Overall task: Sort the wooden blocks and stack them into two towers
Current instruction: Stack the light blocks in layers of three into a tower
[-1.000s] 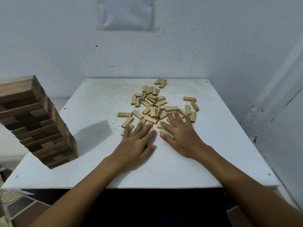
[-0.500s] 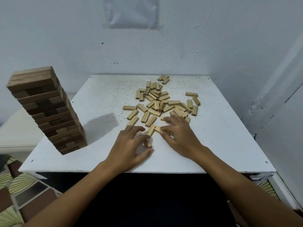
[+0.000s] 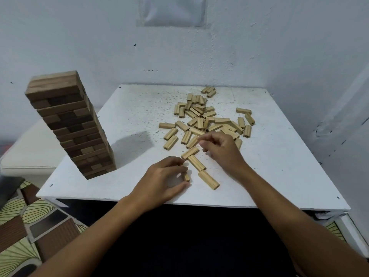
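Note:
A tall tower of dark wooden blocks [image 3: 69, 126] stands on the left part of the white table [image 3: 279, 166]. Several light wooden blocks [image 3: 205, 118] lie scattered across the table's middle and back. Three light blocks lie apart from them near the front: one angled block [image 3: 189, 152], one below it [image 3: 196, 162] and one nearest me [image 3: 208, 179]. My left hand [image 3: 165, 180] curls its fingers and thumb around a small light block [image 3: 186, 176] on the table. My right hand [image 3: 221, 150] hovers with curled fingers at the pile's near edge; whether it pinches a block is unclear.
White walls close off the back and right of the table. A pale cushioned seat [image 3: 30, 152] sits left of the table, behind the tower. A patterned floor mat [image 3: 30, 226] shows below at the left. The tower's shadow [image 3: 133, 144] falls between the tower and the light blocks.
Both hands went from lying flat on the blocks to curled. They drew back toward me and pulled a few light blocks out of the pile. The view shifted, showing the whole tower.

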The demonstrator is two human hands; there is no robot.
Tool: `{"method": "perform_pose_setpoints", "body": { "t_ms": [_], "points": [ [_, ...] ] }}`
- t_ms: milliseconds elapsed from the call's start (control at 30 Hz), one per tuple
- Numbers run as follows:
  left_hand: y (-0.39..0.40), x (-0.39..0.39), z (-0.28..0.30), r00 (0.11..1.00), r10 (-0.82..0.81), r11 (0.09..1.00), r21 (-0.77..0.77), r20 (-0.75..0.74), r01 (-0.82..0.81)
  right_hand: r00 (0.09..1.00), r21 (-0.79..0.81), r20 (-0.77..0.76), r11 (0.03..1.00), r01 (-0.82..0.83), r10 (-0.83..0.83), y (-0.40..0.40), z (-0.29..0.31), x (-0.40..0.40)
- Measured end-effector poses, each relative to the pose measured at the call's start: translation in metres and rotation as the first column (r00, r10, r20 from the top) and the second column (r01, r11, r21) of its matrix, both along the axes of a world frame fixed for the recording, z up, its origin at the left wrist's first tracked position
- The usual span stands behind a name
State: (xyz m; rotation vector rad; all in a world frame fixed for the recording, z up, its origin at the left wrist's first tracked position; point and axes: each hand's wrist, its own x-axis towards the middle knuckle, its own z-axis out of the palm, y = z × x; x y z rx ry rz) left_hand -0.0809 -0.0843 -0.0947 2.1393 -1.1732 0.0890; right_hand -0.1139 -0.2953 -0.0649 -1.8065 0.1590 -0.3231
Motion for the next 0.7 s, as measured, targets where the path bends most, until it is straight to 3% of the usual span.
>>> {"method": "perform_pose_setpoints", "body": {
  "t_ms": [167, 367, 500, 700],
  "points": [
    [-0.009, 0.000, -0.001, 0.999, -0.045, 0.996, 0.084, 0.020, 0.043, 0.981, -0.249, -0.120, 0.952, -0.179, 0.153, -0.016, 0.003, -0.023],
    [-0.021, 0.001, 0.000, 0.981, 0.016, 0.987, 0.155, 0.195, -0.047, 0.951, -0.418, -0.250, 0.866, -0.275, 0.182, -0.017, -0.001, -0.042],
    [-0.025, 0.001, 0.000, 0.978, -0.021, 0.972, 0.232, 0.208, -0.028, 0.963, -0.512, -0.261, 0.836, -0.196, 0.066, -0.020, 0.004, -0.047],
    [-0.024, 0.002, -0.003, 0.988, -0.127, 0.991, 0.054, 0.085, 0.123, 0.981, -0.508, -0.175, 0.861, -0.019, -0.081, -0.020, -0.003, -0.046]
  ]
}}
